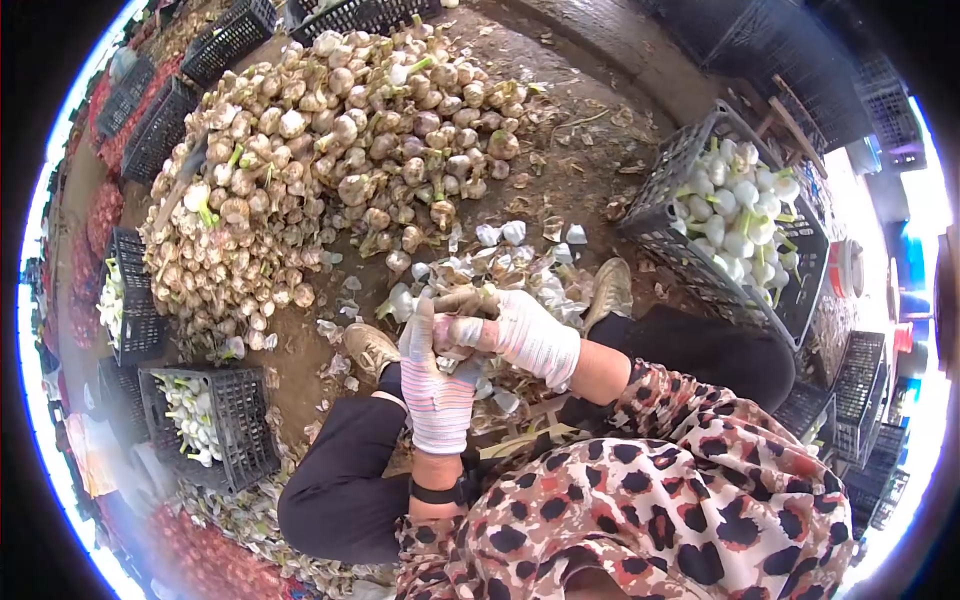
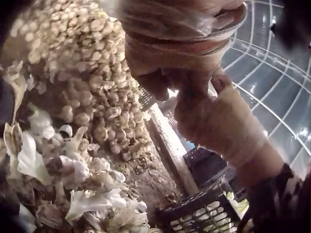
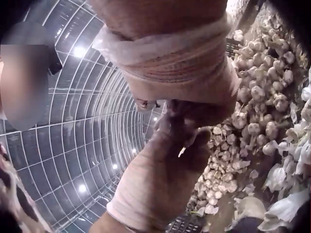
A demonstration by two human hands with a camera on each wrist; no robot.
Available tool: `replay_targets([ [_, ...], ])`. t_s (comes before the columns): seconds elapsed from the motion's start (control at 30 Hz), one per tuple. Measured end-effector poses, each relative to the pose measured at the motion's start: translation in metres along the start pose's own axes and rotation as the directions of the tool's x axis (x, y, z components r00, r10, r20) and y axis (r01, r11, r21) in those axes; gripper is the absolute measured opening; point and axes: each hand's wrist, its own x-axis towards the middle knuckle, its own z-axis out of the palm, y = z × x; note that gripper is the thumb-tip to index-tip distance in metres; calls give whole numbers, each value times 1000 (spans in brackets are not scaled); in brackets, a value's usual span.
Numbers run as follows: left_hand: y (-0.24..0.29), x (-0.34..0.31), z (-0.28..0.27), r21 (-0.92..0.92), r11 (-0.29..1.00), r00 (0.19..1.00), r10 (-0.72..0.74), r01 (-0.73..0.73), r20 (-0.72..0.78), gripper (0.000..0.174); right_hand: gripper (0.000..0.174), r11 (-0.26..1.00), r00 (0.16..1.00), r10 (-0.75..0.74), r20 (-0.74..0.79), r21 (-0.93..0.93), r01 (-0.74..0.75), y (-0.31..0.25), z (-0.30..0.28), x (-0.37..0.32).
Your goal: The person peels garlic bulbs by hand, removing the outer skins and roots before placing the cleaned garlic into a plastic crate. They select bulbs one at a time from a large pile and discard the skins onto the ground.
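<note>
Leopard-print sleeves (image 1: 640, 500) fill the bottom of the head view, and just above them, dead centre, both gloved hands meet on one garlic bulb (image 1: 462, 300) over the person's knees. Left hand (image 1: 435, 385) comes straight up from below, fingers curled round the bulb like a cradle. Right hand (image 1: 525, 335) reaches in from the right, wrist bent, fingertips pinched together on its skin. Both wrist views are too blurry to show the grip any better. My take: the cradle hand should stay firm but not squeeze, and the pinching one should pull papery skin away in strips rather than dig into the cloves. Loose skins (image 1: 510, 260) litter the ground just above the hands, the dirty pile (image 1: 330, 130) sits upper left, and a crate of white bulbs (image 1: 740, 210) is at right.
</note>
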Motion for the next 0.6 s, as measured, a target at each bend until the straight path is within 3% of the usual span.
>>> replay_targets([
  [0.07,-9,-6,0,254,952,985,164,-171,47,41,42,994,998,10,61,110,-16,-6,-1,-11],
  [0.1,-15,-11,-2,591,689,899,405,-420,167,41,41,989,997,20,79,147,-31,-9,-2,-18],
  [0.13,-19,-16,-3,783,258,754,546,-566,366,41,41,982,995,30,95,185,-47,-11,-3,-23],
  [0.23,-13,-23,-2,689,566,887,365,-452,282,61,41,987,996,-6,86,161,-8,-11,-6,-35],
  [0.3,-2,-30,10,453,830,942,245,-326,228,75,41,997,990,9,139,-82,2,-11,-17,-37],
  [0.33,0,-31,10,442,834,940,246,-330,238,77,42,979,986,20,165,-203,14,-12,-21,-37],
  [0.4,3,-32,10,421,841,934,246,-338,258,81,42,994,989,6,151,-105,10,-15,-20,-39],
  [0.47,1,-32,11,516,685,856,379,-515,352,82,40,999,992,-13,125,-31,17,-18,-16,-40],
  [0.53,1,-33,11,634,551,838,399,-543,372,82,38,999,996,-38,79,12,37,-22,-11,-42],
  [0.57,1,-35,11,685,479,830,406,-549,382,82,34,997,996,32,78,69,-37,-20,-9,-42],
  [0.6,0,-36,11,631,584,859,381,-510,341,82,33,997,995,43,87,52,-48,-18,-11,-42],
])
